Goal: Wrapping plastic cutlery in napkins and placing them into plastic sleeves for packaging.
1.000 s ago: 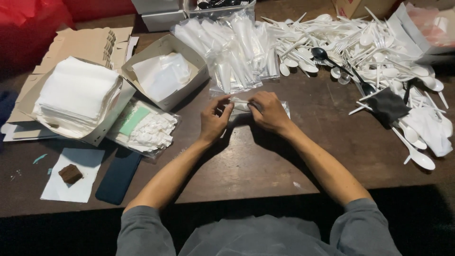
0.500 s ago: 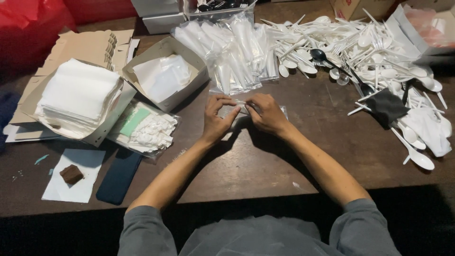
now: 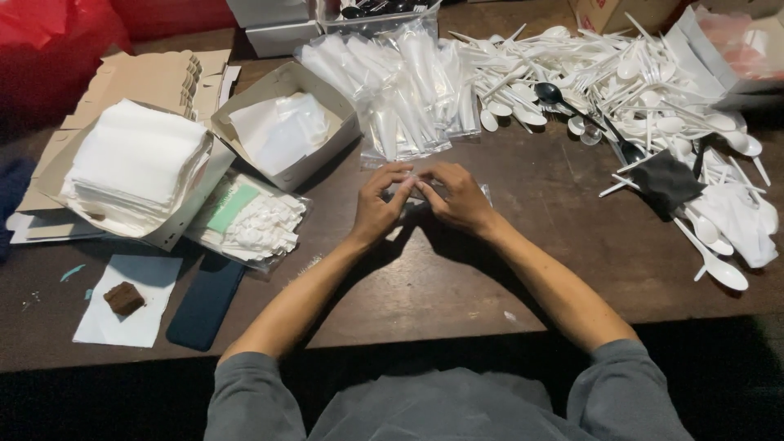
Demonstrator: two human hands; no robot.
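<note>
My left hand (image 3: 378, 208) and my right hand (image 3: 457, 198) meet over the middle of the dark wooden table (image 3: 457, 278). Together they pinch a small clear plastic packet (image 3: 483, 193), most of it hidden under my fingers. Just beyond my hands lies a heap of clear-wrapped cutlery packets (image 3: 400, 86). A big pile of loose white plastic spoons and forks (image 3: 645, 82) spreads to the right of it.
An open cardboard box with clear bags (image 3: 282, 131) and a box of white napkins (image 3: 135, 167) stand left. A bag of small white sachets (image 3: 253, 220), a dark phone (image 3: 208, 298) and a brown cube on paper (image 3: 124, 298) lie near the front left. A black cloth (image 3: 665, 180) lies right.
Both hands have stayed together on the packet, with the fingers shifting slightly. The view has tilted a little, so the hands appear lower in the frame.
</note>
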